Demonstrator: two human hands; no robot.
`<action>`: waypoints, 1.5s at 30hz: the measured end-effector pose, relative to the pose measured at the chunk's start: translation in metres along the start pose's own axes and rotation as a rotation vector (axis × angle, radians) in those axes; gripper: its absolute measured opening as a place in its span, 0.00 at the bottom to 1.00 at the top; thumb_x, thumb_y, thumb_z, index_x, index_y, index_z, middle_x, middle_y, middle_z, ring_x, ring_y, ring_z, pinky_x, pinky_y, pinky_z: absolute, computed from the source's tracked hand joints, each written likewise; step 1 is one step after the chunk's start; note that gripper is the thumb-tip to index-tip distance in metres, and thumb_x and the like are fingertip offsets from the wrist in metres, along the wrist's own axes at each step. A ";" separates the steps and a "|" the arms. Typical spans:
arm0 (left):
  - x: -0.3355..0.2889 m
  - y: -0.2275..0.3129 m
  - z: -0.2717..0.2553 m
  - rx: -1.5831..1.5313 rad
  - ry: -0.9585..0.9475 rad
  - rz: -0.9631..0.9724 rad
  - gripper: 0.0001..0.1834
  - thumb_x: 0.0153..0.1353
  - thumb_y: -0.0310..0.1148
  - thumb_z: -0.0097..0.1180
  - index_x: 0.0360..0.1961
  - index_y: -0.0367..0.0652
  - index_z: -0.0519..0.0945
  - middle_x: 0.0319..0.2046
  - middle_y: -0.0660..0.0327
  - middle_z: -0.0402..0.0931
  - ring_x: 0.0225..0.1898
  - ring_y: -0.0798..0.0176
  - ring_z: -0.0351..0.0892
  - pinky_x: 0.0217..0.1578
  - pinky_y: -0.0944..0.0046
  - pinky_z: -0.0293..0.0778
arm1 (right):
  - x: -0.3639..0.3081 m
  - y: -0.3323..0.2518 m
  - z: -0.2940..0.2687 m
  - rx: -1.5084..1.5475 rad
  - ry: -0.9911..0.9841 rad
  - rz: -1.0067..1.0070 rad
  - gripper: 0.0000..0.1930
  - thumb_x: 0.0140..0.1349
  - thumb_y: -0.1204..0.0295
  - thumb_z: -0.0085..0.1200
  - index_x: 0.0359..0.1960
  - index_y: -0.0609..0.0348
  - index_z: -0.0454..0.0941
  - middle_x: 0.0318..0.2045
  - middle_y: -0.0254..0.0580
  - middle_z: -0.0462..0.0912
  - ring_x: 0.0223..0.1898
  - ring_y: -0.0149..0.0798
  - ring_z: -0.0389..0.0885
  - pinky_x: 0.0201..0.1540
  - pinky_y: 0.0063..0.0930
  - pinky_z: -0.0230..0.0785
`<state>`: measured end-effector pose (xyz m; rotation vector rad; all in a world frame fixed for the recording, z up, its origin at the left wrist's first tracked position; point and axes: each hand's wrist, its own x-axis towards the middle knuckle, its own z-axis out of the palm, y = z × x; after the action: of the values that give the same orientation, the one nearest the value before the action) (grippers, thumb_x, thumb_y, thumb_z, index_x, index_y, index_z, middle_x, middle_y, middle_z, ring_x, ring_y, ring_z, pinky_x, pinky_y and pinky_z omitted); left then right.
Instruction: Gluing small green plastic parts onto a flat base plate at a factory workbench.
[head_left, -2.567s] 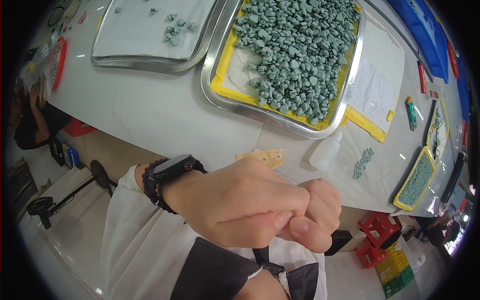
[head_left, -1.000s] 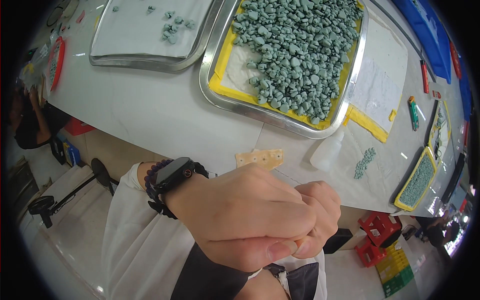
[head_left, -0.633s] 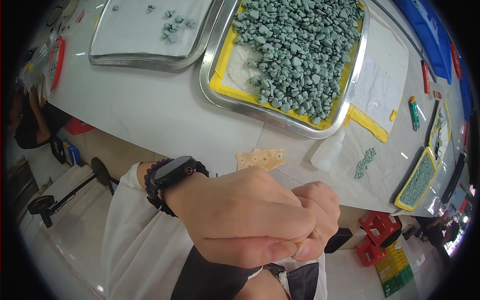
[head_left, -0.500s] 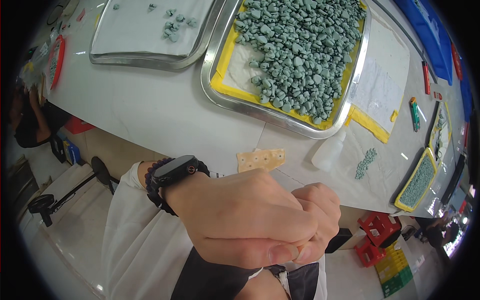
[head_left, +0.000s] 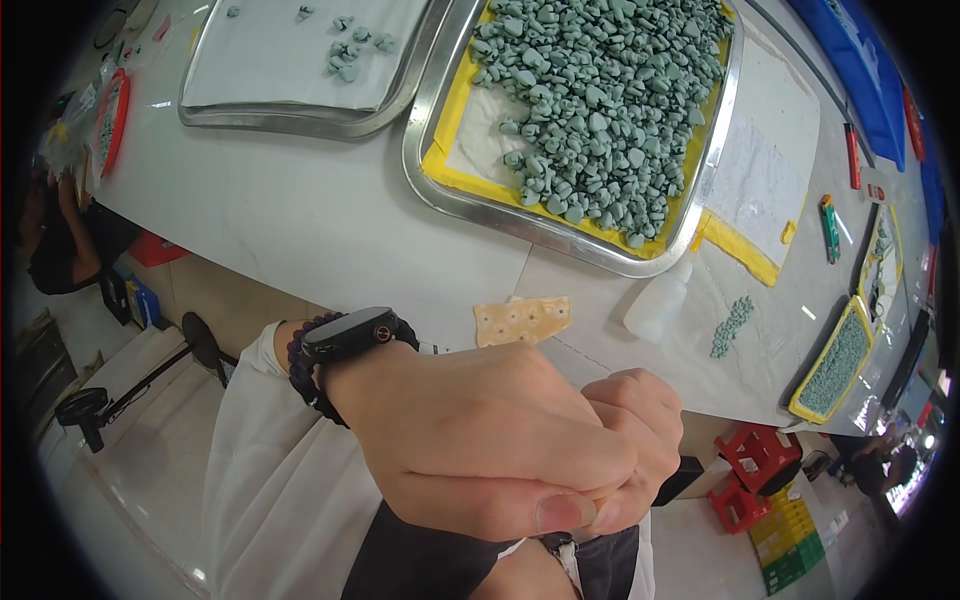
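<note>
My left hand (head_left: 490,435), with a black watch (head_left: 350,335) and a dark beaded bracelet at the wrist, is closed in front of my body. Against it presses my right hand (head_left: 645,430), its fingers curled as well. Both thumbs meet at the fingertips; whatever they pinch is hidden. Just beyond the knuckles a tan perforated patch (head_left: 522,320) lies on the white table. Farther off stands a metal tray (head_left: 470,212) edged with yellow tape, heaped with small grey-green pieces (head_left: 610,110).
A second metal tray (head_left: 270,122) on the far left carries white paper and several grey-green pieces. A translucent bottle (head_left: 657,305) lies by the big tray. Right of it are a cluster of tiny green pieces (head_left: 732,327) and a yellow-rimmed tray (head_left: 835,365). Red stools (head_left: 757,455) stand below the table.
Both hands stay pressed together; my left hand and wrist have shifted very slightly. Nothing on the table has moved.
</note>
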<state>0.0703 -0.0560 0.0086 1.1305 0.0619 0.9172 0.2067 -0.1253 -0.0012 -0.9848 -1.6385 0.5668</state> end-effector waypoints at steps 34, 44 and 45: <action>0.008 0.005 -0.005 -0.388 -0.141 -0.156 0.11 0.56 0.25 0.37 0.17 0.37 0.62 0.15 0.60 0.58 0.16 0.58 0.59 0.17 0.64 0.57 | 0.012 0.009 0.012 0.008 0.100 0.014 0.19 0.49 0.66 0.55 0.44 0.24 0.73 0.10 0.27 0.59 0.08 0.26 0.52 0.13 0.18 0.38; 0.009 0.006 -0.005 -0.383 -0.142 -0.156 0.11 0.56 0.24 0.37 0.17 0.37 0.62 0.15 0.61 0.57 0.15 0.58 0.58 0.16 0.64 0.56 | 0.011 0.008 0.012 0.024 0.115 0.025 0.18 0.49 0.65 0.56 0.42 0.25 0.74 0.10 0.27 0.58 0.08 0.26 0.52 0.13 0.17 0.38; 0.009 0.006 -0.005 -0.384 -0.144 -0.163 0.11 0.56 0.24 0.37 0.17 0.37 0.62 0.15 0.61 0.57 0.15 0.58 0.58 0.16 0.64 0.56 | 0.011 0.008 0.012 0.026 0.116 0.026 0.17 0.49 0.65 0.56 0.42 0.25 0.74 0.10 0.27 0.58 0.08 0.26 0.52 0.13 0.17 0.38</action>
<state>0.0699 -0.0456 0.0144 0.8164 -0.1335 0.6650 0.1975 -0.1099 -0.0049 -1.0028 -1.5143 0.5369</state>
